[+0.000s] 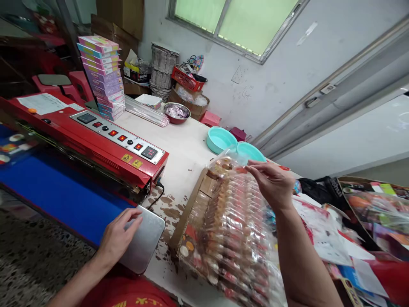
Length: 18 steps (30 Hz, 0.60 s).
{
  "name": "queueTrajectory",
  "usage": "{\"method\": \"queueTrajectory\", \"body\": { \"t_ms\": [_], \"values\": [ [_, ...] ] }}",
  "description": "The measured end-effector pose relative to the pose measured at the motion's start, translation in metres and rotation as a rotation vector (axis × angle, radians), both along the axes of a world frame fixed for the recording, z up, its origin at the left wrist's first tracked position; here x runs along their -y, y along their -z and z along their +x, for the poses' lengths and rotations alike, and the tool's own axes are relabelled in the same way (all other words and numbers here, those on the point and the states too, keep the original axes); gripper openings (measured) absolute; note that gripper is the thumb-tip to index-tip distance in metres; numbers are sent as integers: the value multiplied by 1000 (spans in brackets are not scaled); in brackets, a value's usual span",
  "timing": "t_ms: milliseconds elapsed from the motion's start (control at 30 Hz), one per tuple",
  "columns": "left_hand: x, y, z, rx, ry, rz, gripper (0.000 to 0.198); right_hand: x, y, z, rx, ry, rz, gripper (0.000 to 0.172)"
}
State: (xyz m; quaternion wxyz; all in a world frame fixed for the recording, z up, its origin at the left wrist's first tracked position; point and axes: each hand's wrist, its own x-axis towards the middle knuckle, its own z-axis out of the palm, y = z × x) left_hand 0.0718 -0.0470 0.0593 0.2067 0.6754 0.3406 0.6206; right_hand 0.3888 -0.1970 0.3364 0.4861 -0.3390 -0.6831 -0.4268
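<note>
Your left hand [119, 233] lies flat and spread on the metal plate [143, 243] near you. Your right hand [271, 183] pinches the top packet in the box of packets [223, 238]. The red sealer's [111, 140] blue belt [64, 192] carries a few packets far left; the box looks full.

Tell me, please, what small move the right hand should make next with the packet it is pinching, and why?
Probably lift the top packet out toward the blue belt: the right hand pinches its corner above the full box, while the left hand rests on the metal plate.
</note>
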Motion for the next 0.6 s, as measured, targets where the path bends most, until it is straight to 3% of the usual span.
{"method": "queueTrajectory", "body": {
  "t_ms": [67, 167, 267, 333, 400, 600],
  "values": [
    [11, -32, 8, 19, 63, 78, 30, 16, 19, -32, -86, -72, -30, 10],
    [25, -79, 18, 45, 184, 142, 61, 9, 53, -65, -246, -219, -246, 11],
    [27, -108, 26, 19, 467, 20, 80, -14, 88, -84, -412, -334, -484, 17],
    [22, -109, 29, 25, 684, -133, 74, -30, 109, -92, -503, -363, -568, 19],
    [16, -98, 29, 96, 779, -267, 62, -45, 129, -99, -584, -373, -621, 21],
    [-5, -66, 22, 255, 715, -438, 44, -81, 170, -112, -756, -440, -753, 27]
  ]
}}
